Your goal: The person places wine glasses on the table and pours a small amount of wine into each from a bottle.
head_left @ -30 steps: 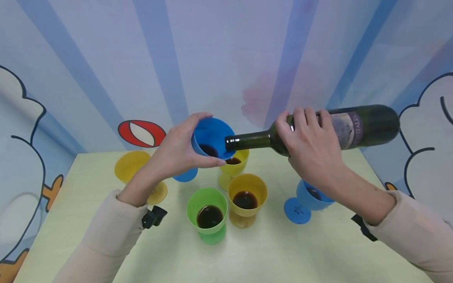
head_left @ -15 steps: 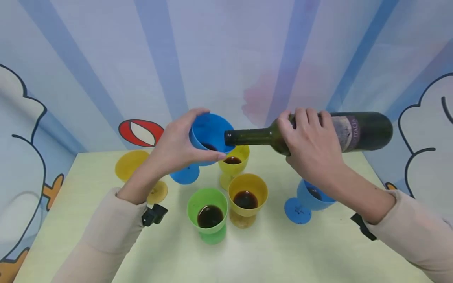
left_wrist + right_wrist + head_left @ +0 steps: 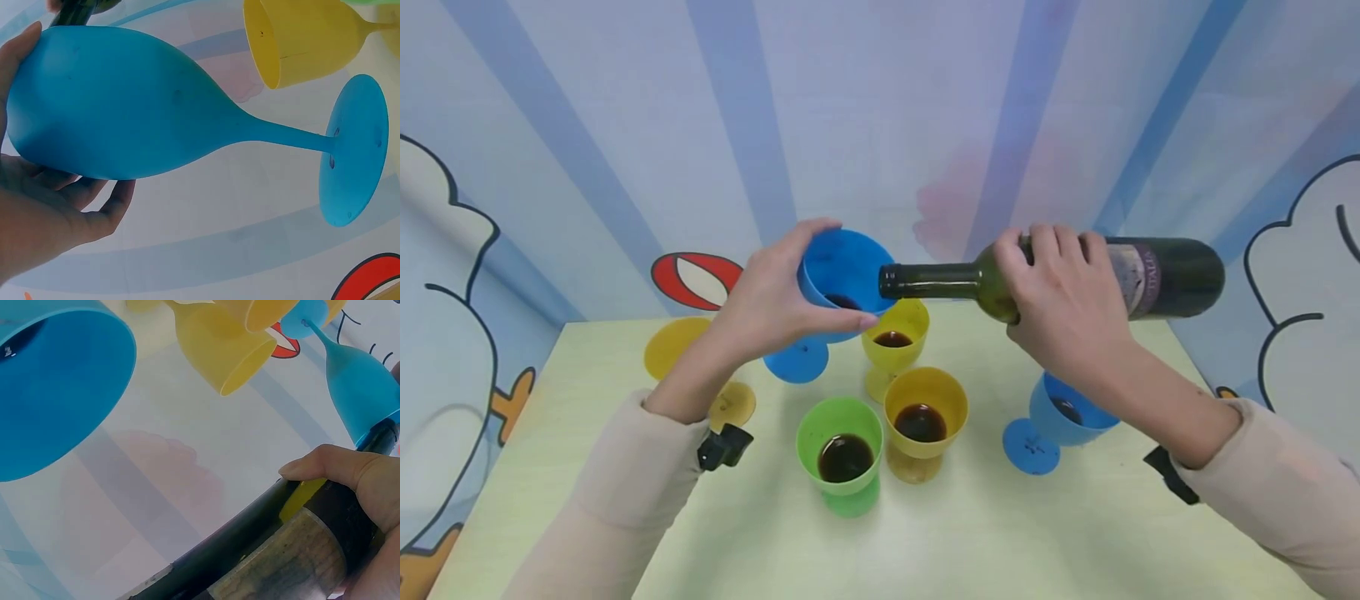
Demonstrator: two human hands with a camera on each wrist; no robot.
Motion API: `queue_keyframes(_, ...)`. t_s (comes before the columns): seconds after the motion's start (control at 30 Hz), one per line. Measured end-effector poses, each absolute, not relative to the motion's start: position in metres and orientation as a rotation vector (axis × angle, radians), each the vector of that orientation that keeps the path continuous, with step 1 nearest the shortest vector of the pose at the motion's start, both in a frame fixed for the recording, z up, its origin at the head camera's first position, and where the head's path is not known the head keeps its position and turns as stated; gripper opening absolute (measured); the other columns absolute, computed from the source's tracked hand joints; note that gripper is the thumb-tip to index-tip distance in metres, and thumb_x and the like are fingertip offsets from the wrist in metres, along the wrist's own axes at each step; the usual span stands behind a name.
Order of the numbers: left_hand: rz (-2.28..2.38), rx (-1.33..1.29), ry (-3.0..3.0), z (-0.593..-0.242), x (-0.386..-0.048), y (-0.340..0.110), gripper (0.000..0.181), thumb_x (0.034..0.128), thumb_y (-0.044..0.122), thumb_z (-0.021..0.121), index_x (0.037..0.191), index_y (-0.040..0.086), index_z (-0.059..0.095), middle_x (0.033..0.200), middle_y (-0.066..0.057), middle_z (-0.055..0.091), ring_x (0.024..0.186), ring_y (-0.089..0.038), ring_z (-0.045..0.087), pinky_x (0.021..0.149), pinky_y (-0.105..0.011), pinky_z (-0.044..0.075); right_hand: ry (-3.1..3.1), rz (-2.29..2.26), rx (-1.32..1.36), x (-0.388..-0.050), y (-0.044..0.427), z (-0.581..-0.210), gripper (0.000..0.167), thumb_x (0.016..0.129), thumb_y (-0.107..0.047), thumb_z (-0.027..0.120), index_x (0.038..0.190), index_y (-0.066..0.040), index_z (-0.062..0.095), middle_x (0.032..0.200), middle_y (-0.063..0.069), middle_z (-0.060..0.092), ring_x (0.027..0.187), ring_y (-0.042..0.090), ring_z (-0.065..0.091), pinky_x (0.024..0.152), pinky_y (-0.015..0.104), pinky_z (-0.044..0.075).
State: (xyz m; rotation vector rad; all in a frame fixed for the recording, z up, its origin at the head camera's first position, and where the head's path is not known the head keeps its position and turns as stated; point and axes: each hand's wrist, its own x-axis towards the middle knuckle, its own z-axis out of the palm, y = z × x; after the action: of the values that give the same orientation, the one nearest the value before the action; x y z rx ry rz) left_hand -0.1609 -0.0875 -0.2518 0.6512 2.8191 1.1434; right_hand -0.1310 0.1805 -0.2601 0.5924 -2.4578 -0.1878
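My left hand (image 3: pixel 775 300) grips the bowl of a blue plastic goblet (image 3: pixel 842 258), lifted off the table and tilted toward the right. Dark liquid lies in the bottom of its bowl. In the left wrist view the goblet's stem and round foot (image 3: pixel 355 150) hang free. With my right hand (image 3: pixel 1067 292) I hold a dark green wine bottle (image 3: pixel 1183 275) by its body, almost level. The bottle's mouth (image 3: pixel 891 281) is at the goblet's rim. Whether liquid is running out cannot be seen.
On the pale table (image 3: pixel 955 542) stand a green goblet (image 3: pixel 816 442), an orange-yellow goblet (image 3: pixel 951 400) and a yellow goblet (image 3: pixel 891 358), each with dark liquid. A second blue goblet (image 3: pixel 1052 417) is under my right forearm; another yellow goblet (image 3: pixel 673 346) is partly behind my left arm.
The left hand and blue goblet have risen slightly. The bottle's neck has moved up a little with them, while its base end has dropped, so the bottle lies nearer to level.
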Motion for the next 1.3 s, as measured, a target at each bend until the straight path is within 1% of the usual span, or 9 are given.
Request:
queue_keyframes(0.23, 1.177, 0.603, 2.833, -0.249, -0.163, -0.091, 0.087, 0.0691, 0.04, 0.077, 0.139, 0.014, 0.032, 0.134, -0.014, 0.043, 0.117, -0.034, 0.043, 0.086, -0.05, 0.045, -2.45, -0.139, 0.597, -0.133, 0.185, -0.257, 0.065, 0.055, -0.012, 0.082, 0.106, 0.002, 0.043, 0.096, 0.028, 0.052, 0.087, 0.043, 0.051, 0.075, 0.055, 0.041)
queue_keyframes(0.37, 1.224, 0.562, 2.83, -0.248, -0.163, -0.095, 0.087, 0.0702, 0.04, 0.076, 0.14, 0.015, 0.031, 0.136, -0.014, 0.041, 0.118, -0.035, 0.042, 0.087, -0.05, 0.044, -2.473, -0.094, 0.567, -0.134, 0.188, -0.256, 0.067, 0.054, -0.01, 0.082, 0.107, 0.003, 0.043, 0.098, 0.028, 0.051, 0.09, 0.043, 0.049, 0.077, 0.056, 0.04)
queue_keyframes(0.6, 1.298, 0.496, 2.844, -0.246, -0.164, -0.102, 0.087, 0.0716, 0.038, 0.076, 0.14, 0.013, 0.029, 0.138, -0.013, 0.037, 0.122, -0.033, 0.038, 0.088, -0.052, 0.043, -2.567, 0.003, 0.494, -0.135, 0.201, -0.255, 0.071, 0.052, -0.012, 0.085, 0.107, 0.004, 0.043, 0.102, 0.029, 0.05, 0.091, 0.045, 0.048, 0.077, 0.059, 0.038)
queue_keyframes(0.83, 1.3, 0.459, 2.855, -0.255, -0.167, -0.107, 0.089, 0.0725, 0.038, 0.075, 0.141, 0.01, 0.026, 0.14, -0.013, 0.035, 0.125, -0.033, 0.034, 0.09, -0.053, 0.04, -2.726, 0.137, 0.389, -0.135, 0.22, -0.255, 0.067, 0.058, -0.015, 0.082, 0.108, 0.004, 0.041, 0.104, 0.029, 0.048, 0.094, 0.045, 0.045, 0.074, 0.059, 0.035)
queue_keyframes(0.97, 1.29, 0.416, 2.848, -0.268, -0.17, -0.111, 0.09, 0.0733, 0.039, 0.075, 0.141, 0.009, 0.024, 0.14, -0.015, 0.033, 0.126, -0.034, 0.032, 0.09, -0.053, 0.041, -2.785, 0.24, 0.327, -0.137, 0.233, -0.258, 0.065, 0.06, -0.014, 0.079, 0.108, 0.005, 0.041, 0.1, 0.029, 0.048, 0.09, 0.044, 0.045, 0.072, 0.059, 0.035)
queue_keyframes(1.03, 1.288, 0.385, 2.838, -0.275, -0.171, -0.114, 0.091, 0.0735, 0.04, 0.074, 0.142, 0.009, 0.023, 0.14, -0.015, 0.033, 0.126, -0.034, 0.032, 0.09, -0.053, 0.041, -2.8, 0.324, 0.295, -0.138, 0.24, -0.26, 0.066, 0.061, -0.013, 0.078, 0.111, 0.007, 0.04, 0.099, 0.029, 0.048, 0.087, 0.044, 0.046, 0.069, 0.057, 0.037)
queue_keyframes(1.17, 1.301, 0.331, 2.816, -0.289, -0.175, -0.118, 0.092, 0.0733, 0.041, 0.074, 0.141, 0.008, 0.022, 0.14, -0.016, 0.033, 0.125, -0.035, 0.032, 0.09, -0.053, 0.041, -2.831, 0.543, 0.228, -0.137, 0.257, -0.265, 0.073, 0.064, -0.012, 0.077, 0.12, 0.01, 0.036, 0.099, 0.028, 0.046, 0.083, 0.043, 0.047, 0.062, 0.053, 0.042)
queue_keyframes(1.3, 1.292, 0.274, 2.812, -0.303, -0.178, -0.122, 0.094, 0.0731, 0.044, 0.073, 0.142, 0.008, 0.02, 0.141, -0.018, 0.031, 0.125, -0.037, 0.032, 0.092, -0.054, 0.039, -2.883, 0.711, 0.122, -0.137, 0.274, -0.272, 0.083, 0.069, -0.018, 0.077, 0.129, 0.01, 0.027, 0.106, 0.03, 0.043, 0.087, 0.045, 0.047, 0.062, 0.053, 0.043)
